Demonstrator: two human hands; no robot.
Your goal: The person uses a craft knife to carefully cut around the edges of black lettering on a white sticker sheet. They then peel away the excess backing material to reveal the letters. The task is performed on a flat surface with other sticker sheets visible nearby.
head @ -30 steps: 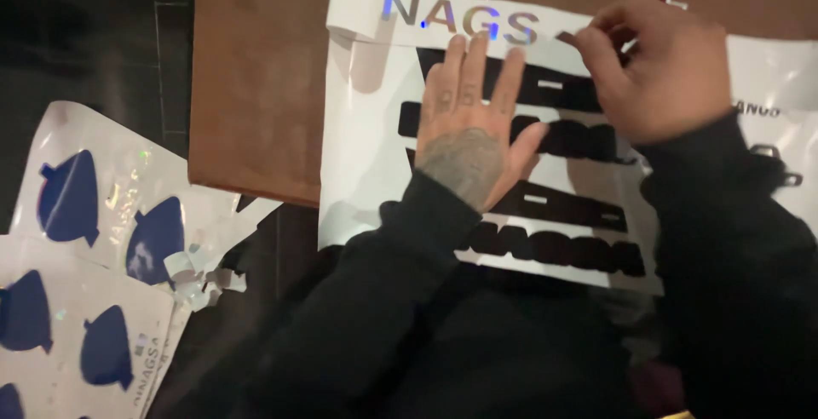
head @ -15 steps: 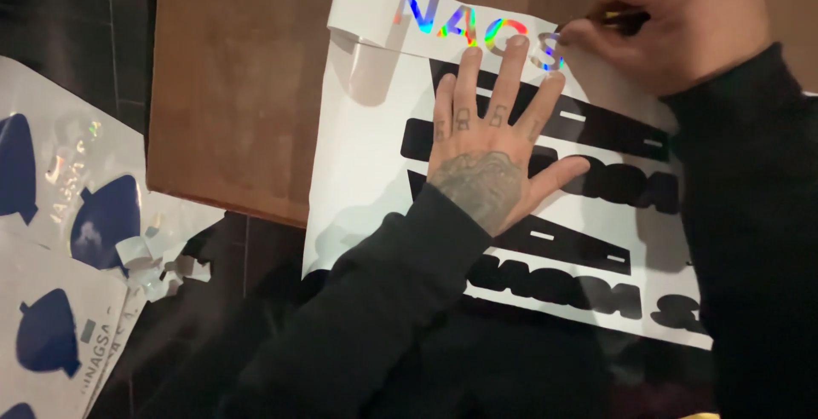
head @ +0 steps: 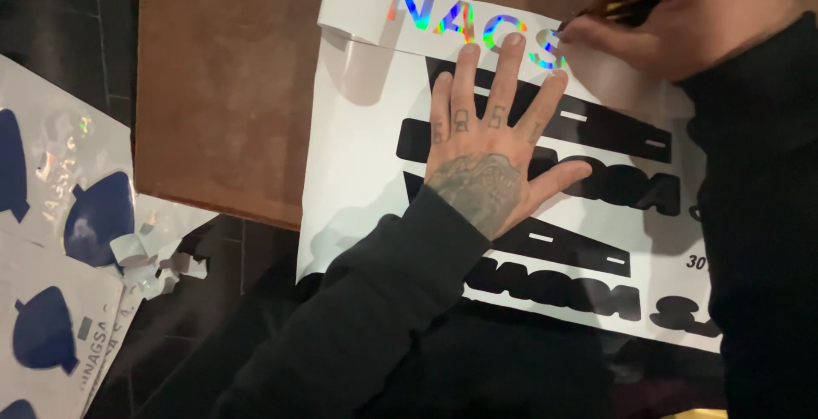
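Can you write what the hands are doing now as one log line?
left hand: flat on white sheet | right hand: holds thin tool at shiny letters

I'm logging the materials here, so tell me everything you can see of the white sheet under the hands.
The white sheet is glossy, like vinyl backing, and lies flat, partly on a brown board. It carries black cut shapes and rainbow holographic letters near its top edge, where one corner is folded over. The left hand presses flat on it; the right hand holds a thin tool at the letters.

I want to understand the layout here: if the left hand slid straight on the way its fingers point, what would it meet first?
The left hand lies flat on the white sheet, fingers pointing up the picture. It would likely meet the shiny rainbow letters first; its fingertips already seem to reach their lower edge.
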